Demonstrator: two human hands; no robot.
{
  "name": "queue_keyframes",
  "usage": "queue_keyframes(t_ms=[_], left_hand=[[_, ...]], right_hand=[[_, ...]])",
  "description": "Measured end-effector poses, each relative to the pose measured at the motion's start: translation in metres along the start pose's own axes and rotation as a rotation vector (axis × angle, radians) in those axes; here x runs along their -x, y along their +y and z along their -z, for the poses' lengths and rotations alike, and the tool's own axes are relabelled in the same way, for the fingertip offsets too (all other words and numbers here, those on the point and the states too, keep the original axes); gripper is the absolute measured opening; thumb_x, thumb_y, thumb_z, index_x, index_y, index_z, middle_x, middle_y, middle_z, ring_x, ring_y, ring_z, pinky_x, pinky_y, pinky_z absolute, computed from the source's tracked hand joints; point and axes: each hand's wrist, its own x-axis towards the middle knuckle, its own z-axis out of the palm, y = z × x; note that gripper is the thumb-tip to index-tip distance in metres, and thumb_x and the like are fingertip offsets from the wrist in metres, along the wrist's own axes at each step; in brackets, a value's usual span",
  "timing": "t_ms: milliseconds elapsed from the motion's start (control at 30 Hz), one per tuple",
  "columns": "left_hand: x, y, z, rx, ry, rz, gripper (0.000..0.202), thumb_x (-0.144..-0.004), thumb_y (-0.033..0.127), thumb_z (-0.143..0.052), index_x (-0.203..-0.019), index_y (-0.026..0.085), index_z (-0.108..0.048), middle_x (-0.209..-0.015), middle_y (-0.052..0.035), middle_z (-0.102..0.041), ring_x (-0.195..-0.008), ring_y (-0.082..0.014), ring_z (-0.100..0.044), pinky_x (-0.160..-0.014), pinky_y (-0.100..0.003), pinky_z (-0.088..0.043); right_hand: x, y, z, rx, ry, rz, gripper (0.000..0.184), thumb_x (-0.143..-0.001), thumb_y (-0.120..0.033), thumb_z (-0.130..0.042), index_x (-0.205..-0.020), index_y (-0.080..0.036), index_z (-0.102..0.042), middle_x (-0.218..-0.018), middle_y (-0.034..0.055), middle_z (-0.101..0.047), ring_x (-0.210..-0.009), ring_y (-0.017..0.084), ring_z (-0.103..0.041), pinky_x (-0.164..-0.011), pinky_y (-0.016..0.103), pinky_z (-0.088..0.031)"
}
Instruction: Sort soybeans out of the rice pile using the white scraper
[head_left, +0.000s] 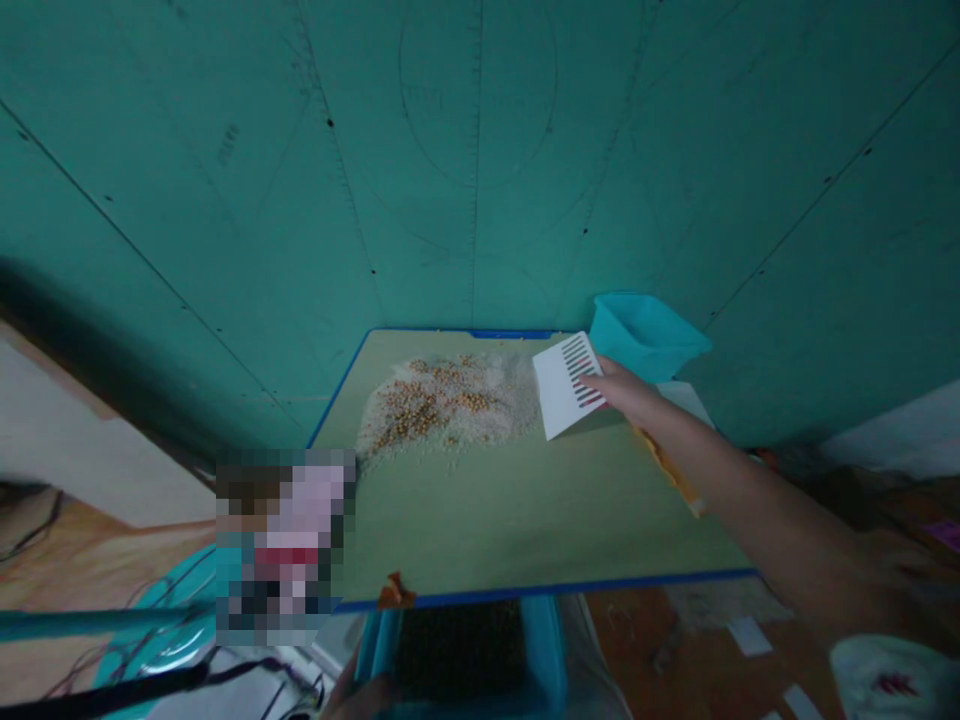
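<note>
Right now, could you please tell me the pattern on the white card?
The card is white with dark red stripes, best in the head view.

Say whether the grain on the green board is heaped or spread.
Spread: tan seeds and pale grains lie in one low, loose patch on the blue-rimmed green board.

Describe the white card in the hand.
The white card is a thin, stiff-looking rectangle, paper or plastic by its look, with a row of red and dark stripes along one long edge. It stands slanted on the green board, one side beside the spread of grains. The right hand grips it, fingers on the striped edge.
</note>
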Motion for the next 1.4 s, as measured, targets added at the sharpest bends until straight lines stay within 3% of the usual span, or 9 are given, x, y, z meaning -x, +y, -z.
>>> queue_keyframes(t_ms=[133,300,467,633,700,800,867,1100,1400], left_hand=[[-0.004,0.002,-0.002,-0.039,0.000,-0.016,0.095,-0.039,0.024,-0.079,-0.128,0.026,-0.048,-0.067,-0.0052,-0.078,-0.092,-0.0419,-0.064,-0.067,-0.043,-0.052],[-0.001,0.006,-0.007,-0.028,0.000,-0.008,0.096,-0.035,0.022,-0.081,-0.126,0.025,-0.051,-0.068,-0.0061,-0.078,-0.097,-0.0426,-0.061,-0.065,-0.042,-0.052],[0.016,0.015,-0.016,-0.022,-0.037,0.010,0.085,-0.043,0.025,-0.076,-0.124,0.023,-0.053,-0.073,-0.0075,-0.078,-0.102,-0.0418,-0.059,-0.072,-0.044,-0.051],[0.023,0.017,-0.019,-0.043,-0.042,0.029,0.079,-0.048,0.029,-0.072,-0.125,0.024,-0.052,-0.084,-0.0085,-0.078,-0.103,-0.0409,-0.059,-0.076,-0.046,-0.049],[0.017,0.013,-0.016,-0.029,-0.047,0.023,0.085,-0.044,0.029,-0.074,-0.126,0.025,-0.050,-0.079,-0.0071,-0.078,-0.096,-0.0408,-0.062,-0.072,-0.045,-0.049],[0.005,0.006,-0.009,-0.045,-0.001,-0.026,0.094,-0.038,0.026,-0.078,-0.128,0.024,-0.048,-0.055,-0.0002,-0.073,-0.068,-0.0354,-0.066,-0.061,-0.040,-0.048],[0.001,0.003,-0.006,-0.067,0.013,-0.042,0.095,-0.037,0.026,-0.078,-0.127,0.024,-0.048,-0.050,0.0011,-0.071,-0.059,-0.0334,-0.065,-0.058,-0.039,-0.046],[0.022,0.017,-0.021,-0.032,-0.048,0.029,0.080,-0.047,0.026,-0.072,-0.124,0.026,-0.052,-0.086,-0.0077,-0.078,-0.103,-0.0399,-0.059,-0.074,-0.043,-0.049],[0.035,0.025,-0.032,0.001,-0.068,0.027,0.074,-0.051,0.020,-0.067,-0.124,0.025,-0.053,-0.091,-0.0048,-0.077,-0.112,-0.0341,-0.054,-0.078,-0.037,-0.049]], right_hand=[[0.002,-0.009,0.012,0.125,0.038,0.125,0.027,-0.078,-0.016,-0.048,-0.104,-0.018,-0.054,-0.097,0.0095,-0.067,-0.073,0.020,-0.063,-0.058,0.029,-0.048],[0.020,-0.024,0.019,0.371,0.089,0.346,0.025,-0.081,-0.019,-0.047,-0.104,-0.018,-0.056,-0.092,0.0085,-0.068,-0.072,0.019,-0.062,-0.058,0.027,-0.045],[0.040,-0.031,0.007,0.534,0.019,0.561,0.022,-0.084,-0.026,-0.046,-0.099,-0.021,-0.061,-0.086,0.0052,-0.069,-0.069,0.018,-0.061,-0.056,0.025,-0.041],[0.044,-0.032,-0.009,0.643,-0.045,0.639,0.025,-0.086,-0.029,-0.043,-0.100,-0.021,-0.062,-0.085,0.0057,-0.069,-0.069,0.018,-0.061,-0.057,0.025,-0.039],[0.043,-0.034,-0.013,0.676,-0.054,0.659,0.026,-0.087,-0.029,-0.043,-0.101,-0.021,-0.063,-0.087,0.0059,-0.069,-0.072,0.019,-0.061,-0.059,0.026,-0.039],[0.042,-0.034,-0.016,0.703,-0.068,0.694,0.027,-0.087,-0.028,-0.043,-0.104,-0.022,-0.063,-0.093,0.0067,-0.069,-0.080,0.020,-0.062,-0.064,0.027,-0.041],[0.042,-0.034,-0.016,0.715,-0.065,0.723,0.028,-0.088,-0.029,-0.042,-0.106,-0.020,-0.062,-0.099,0.0085,-0.068,-0.086,0.022,-0.061,-0.068,0.028,-0.041],[0.046,-0.031,-0.020,0.759,-0.085,0.710,0.027,-0.088,-0.028,-0.042,-0.105,-0.021,-0.063,-0.096,0.0077,-0.068,-0.085,0.021,-0.061,-0.067,0.026,-0.040],[0.051,-0.032,-0.028,0.767,-0.151,0.723,0.027,-0.088,-0.028,-0.042,-0.102,-0.022,-0.063,-0.094,0.0073,-0.069,-0.082,0.021,-0.061,-0.064,0.027,-0.039]])
